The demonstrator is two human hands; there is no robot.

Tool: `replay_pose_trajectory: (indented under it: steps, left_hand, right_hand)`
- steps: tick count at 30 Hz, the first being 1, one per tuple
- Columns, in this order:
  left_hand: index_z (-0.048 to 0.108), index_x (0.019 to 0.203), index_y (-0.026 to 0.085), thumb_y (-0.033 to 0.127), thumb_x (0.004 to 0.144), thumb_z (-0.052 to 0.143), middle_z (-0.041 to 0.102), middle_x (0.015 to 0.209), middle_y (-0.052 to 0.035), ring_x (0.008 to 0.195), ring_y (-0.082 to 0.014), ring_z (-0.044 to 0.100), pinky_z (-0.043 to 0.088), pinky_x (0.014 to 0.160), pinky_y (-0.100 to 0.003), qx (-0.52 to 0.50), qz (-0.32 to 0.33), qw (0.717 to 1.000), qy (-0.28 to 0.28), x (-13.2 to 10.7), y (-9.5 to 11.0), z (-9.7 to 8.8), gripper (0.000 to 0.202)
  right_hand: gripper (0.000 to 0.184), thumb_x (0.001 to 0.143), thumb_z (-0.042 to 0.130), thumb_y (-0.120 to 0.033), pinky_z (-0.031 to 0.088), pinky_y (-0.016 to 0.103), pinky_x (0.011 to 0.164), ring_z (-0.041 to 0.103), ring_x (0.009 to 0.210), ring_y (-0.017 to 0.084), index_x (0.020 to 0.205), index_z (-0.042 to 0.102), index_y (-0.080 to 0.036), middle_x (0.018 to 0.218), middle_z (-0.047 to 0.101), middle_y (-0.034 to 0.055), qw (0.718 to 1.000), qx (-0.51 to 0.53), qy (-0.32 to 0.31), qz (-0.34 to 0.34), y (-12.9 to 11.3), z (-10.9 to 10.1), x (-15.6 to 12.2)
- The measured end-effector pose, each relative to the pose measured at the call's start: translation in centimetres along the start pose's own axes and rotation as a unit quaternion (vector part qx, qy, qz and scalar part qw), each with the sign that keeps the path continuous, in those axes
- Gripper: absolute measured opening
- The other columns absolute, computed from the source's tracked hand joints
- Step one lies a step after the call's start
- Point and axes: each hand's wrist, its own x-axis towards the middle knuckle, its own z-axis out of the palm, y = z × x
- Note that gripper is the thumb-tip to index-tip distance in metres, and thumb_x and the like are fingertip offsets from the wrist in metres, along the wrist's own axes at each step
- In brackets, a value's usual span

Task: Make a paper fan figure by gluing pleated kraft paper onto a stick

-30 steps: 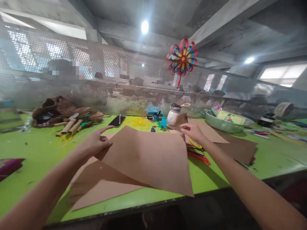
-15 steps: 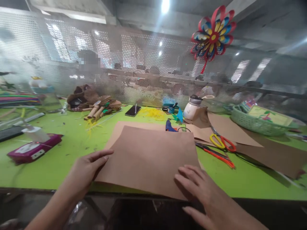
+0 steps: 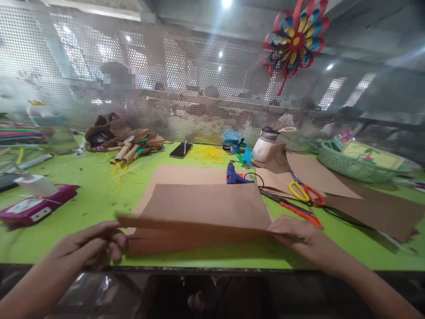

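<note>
A sheet of brown paper (image 3: 202, 204) lies near the table's front edge, its near side lifted and bent up towards me. At the lifted left corner is my left hand (image 3: 94, 243), index finger and thumb closed at the paper's edge and the other fingers curled below. My right hand (image 3: 299, 237) pinches the right end of the raised edge. Under and behind this sheet, a lighter brown sheet (image 3: 186, 173) rests flat on the green table. A blue glue gun (image 3: 234, 173) stands just past the paper's far edge.
Right of the paper lie yellow-and-orange-handled scissors (image 3: 307, 193) and an orange-handled tool (image 3: 299, 212). Further back are a white bottle (image 3: 264, 148), a green basket (image 3: 352, 166), a phone (image 3: 181, 149) and yellow shreds (image 3: 212, 153). A purple power strip (image 3: 40, 206) sits left.
The near edge of the brown paper has risen off the table and bent up. My right hand has gone from lying spread on the sheet to pinching its right edge; my left hand shifted lower left.
</note>
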Motion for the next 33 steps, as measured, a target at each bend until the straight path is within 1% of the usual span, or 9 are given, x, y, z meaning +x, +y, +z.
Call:
replay_pose_trajectory:
  steps: [4,7,11,16,18,21,25,28,33]
  left_hand:
    - [0.068,0.094,0.038,0.038,0.061,0.068,0.063,0.114,0.0022,0.111,-0.0287,0.054,0.040,0.097,-0.034,0.076,0.142,0.987,-0.002,0.5,0.0,-0.5,0.033]
    - [0.064,0.102,0.040,0.038,0.058,0.073,0.060,0.124,0.0029,0.113,-0.0280,0.054,0.043,0.094,-0.032,0.042,0.097,0.992,-0.071,1.0,1.1,-0.4,0.045]
    - [0.068,0.093,0.030,0.043,0.055,0.076,0.070,0.098,-0.0023,0.094,-0.0274,0.061,0.049,0.076,-0.028,-0.037,0.005,0.995,-0.097,1.3,2.5,0.9,0.041]
    - [0.064,0.065,0.022,0.052,0.062,0.066,0.064,0.063,0.0013,0.063,-0.0196,0.056,0.040,0.057,-0.024,0.040,-0.024,0.998,-0.039,1.6,2.5,2.9,0.030]
    - [0.065,0.066,0.022,0.051,0.059,0.066,0.066,0.065,0.0005,0.067,-0.0221,0.058,0.040,0.060,-0.025,0.088,-0.008,0.996,-0.008,1.9,2.3,3.4,0.030]
    - [0.069,0.077,0.023,0.048,0.058,0.067,0.069,0.069,-0.0028,0.070,-0.0263,0.061,0.039,0.061,-0.027,0.133,-0.003,0.990,0.039,2.1,2.2,4.0,0.032]
    - [0.068,0.101,0.024,0.046,0.068,0.062,0.064,0.064,-0.0024,0.062,-0.0253,0.058,0.035,0.058,-0.028,0.166,0.021,0.984,0.053,1.7,2.0,4.6,0.040]
    - [0.068,0.101,0.027,0.043,0.071,0.061,0.066,0.067,-0.0027,0.063,-0.0252,0.058,0.034,0.058,-0.028,0.169,0.029,0.983,0.063,1.3,1.9,4.8,0.036]
    - [0.064,0.079,0.027,0.043,0.077,0.051,0.067,0.071,-0.0028,0.068,-0.0258,0.060,0.033,0.060,-0.028,0.258,0.038,0.965,0.026,1.4,2.1,4.4,0.021]
  right_hand:
    - [0.027,0.088,0.048,-0.036,0.047,0.031,0.070,0.061,0.076,0.022,0.080,0.071,-0.023,0.079,0.068,0.0040,0.998,0.022,-0.016,0.057,0.2,-0.6,0.8]
    - [0.026,0.086,0.051,-0.037,0.046,0.030,0.070,0.061,0.076,0.022,0.078,0.071,-0.023,0.078,0.068,0.0028,0.997,0.038,-0.023,0.071,0.4,-0.6,1.3]
    - [0.021,0.079,0.059,-0.036,0.046,0.030,0.062,0.064,0.074,0.024,0.081,0.074,-0.023,0.080,0.073,0.0029,0.987,0.073,0.003,0.143,0.9,-0.2,2.6]
    - [0.017,0.072,0.063,-0.035,0.046,0.028,0.056,0.065,0.072,0.025,0.074,0.069,-0.020,0.075,0.072,0.0041,0.969,0.142,0.054,0.197,1.2,0.7,3.7]
    - [0.024,0.072,0.061,-0.036,0.047,0.029,0.062,0.065,0.078,0.026,0.088,0.067,-0.020,0.079,0.072,0.0038,0.963,0.155,0.078,0.207,1.1,1.3,3.4]
    - [0.043,0.074,0.056,-0.041,0.046,0.031,0.062,0.061,0.066,0.024,0.111,0.058,-0.018,0.062,0.063,-0.0004,0.958,0.056,0.147,0.238,1.0,2.3,2.6]
    - [0.052,0.078,0.050,-0.048,0.046,0.030,0.062,0.059,0.062,0.021,0.122,0.052,-0.019,0.063,0.059,-0.0017,0.953,-0.019,0.189,0.237,1.8,3.6,1.5]
    - [0.049,0.077,0.052,-0.050,0.048,0.030,0.063,0.064,0.072,0.023,0.115,0.058,-0.020,0.074,0.066,0.0024,0.946,-0.034,0.210,0.244,2.4,3.9,1.3]
    - [0.030,0.075,0.054,-0.049,0.048,0.031,0.063,0.066,0.074,0.026,0.081,0.067,-0.023,0.077,0.072,0.0048,0.955,-0.035,0.206,0.209,2.3,3.5,1.8]
